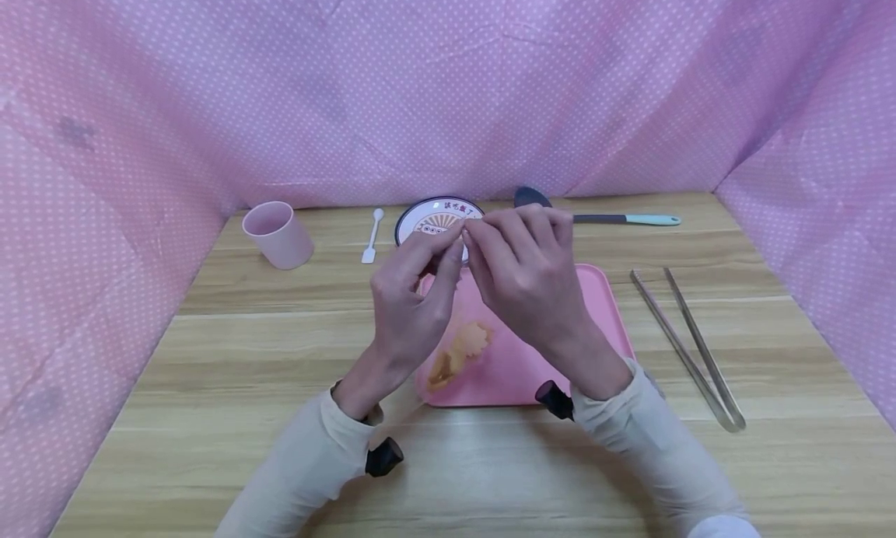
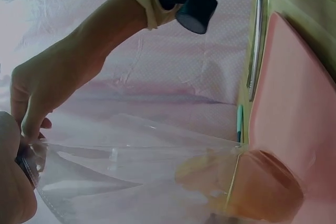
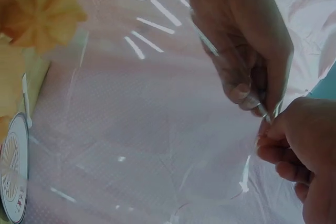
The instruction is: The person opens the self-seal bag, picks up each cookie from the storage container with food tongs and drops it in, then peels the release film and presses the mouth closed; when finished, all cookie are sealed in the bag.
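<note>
Pinching is what both sets of fingers are doing: my left hand (image 1: 413, 297) and right hand (image 1: 521, 274) meet fingertip to fingertip above the tray (image 1: 602, 305), each nipping the top edge of a clear bag (image 2: 136, 177). From the right wrist view the left fingers (image 3: 247, 77) clamp the bag's strip-like rim while the right fingers (image 3: 286, 140) curl tight on it just beside them, so I judge the grip is set close together to work the mouth of the bag. The film hangs down from that pinch, stretched flat.

At the bottom of the bag sit pale orange, flower-cut pieces (image 1: 465, 350), resting low against the tray, which I take to be why the bag is held high by its rim: the weight keeps it taut.

Further out, a printed plate (image 1: 427, 215) lies just behind the hands, a small white spoon (image 1: 372, 236) beside it, and a pink cup (image 1: 276, 233) well to the left. A dark ladle with a teal handle (image 1: 602, 215) lies behind the tray, and metal tongs (image 1: 689, 347) lie to the right on the wooden table (image 1: 210, 367), all apart from the hands. Pink dotted cloth (image 1: 448, 79) walls the space.
</note>
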A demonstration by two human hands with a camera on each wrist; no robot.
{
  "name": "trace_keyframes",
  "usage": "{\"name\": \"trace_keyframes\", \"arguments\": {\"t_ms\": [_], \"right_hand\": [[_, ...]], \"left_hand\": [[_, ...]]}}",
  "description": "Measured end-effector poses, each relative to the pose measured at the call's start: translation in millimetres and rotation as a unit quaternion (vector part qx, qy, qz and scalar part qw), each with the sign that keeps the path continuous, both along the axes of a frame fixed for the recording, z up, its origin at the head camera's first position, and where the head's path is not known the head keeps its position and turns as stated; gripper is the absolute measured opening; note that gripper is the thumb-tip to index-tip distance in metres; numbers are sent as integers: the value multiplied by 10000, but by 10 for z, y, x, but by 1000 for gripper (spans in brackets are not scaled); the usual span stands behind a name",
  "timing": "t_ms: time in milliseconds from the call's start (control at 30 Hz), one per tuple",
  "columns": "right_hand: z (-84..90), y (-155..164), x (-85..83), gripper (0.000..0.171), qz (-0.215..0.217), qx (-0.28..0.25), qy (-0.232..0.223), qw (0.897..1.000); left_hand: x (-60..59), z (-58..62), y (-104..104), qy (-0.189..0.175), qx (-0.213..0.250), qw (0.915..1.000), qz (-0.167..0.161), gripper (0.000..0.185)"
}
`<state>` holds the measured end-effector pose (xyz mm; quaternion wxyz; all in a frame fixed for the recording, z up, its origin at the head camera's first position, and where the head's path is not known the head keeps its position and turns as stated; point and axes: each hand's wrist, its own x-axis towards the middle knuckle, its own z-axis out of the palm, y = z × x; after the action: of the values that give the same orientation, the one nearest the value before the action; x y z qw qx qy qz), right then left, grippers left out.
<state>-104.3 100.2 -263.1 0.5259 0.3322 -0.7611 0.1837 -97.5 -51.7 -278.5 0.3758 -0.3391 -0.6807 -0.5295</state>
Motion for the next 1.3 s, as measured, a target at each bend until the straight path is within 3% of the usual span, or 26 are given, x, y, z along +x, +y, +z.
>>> {"name": "trace_keyframes", "arguments": {"t_ms": [267, 567, 1300], "right_hand": [[52, 27, 34, 4, 204, 205, -161, 9995], [32, 37, -68, 5, 987, -655, -32, 9930], [10, 152, -155, 2, 851, -1065, 6, 9907]], "left_hand": [[14, -26, 0, 142, -463, 9986, 219, 22], [32, 30, -3, 59, -547, 9984, 122, 22], [19, 58, 3, 9, -758, 9963, 399, 8]]}}
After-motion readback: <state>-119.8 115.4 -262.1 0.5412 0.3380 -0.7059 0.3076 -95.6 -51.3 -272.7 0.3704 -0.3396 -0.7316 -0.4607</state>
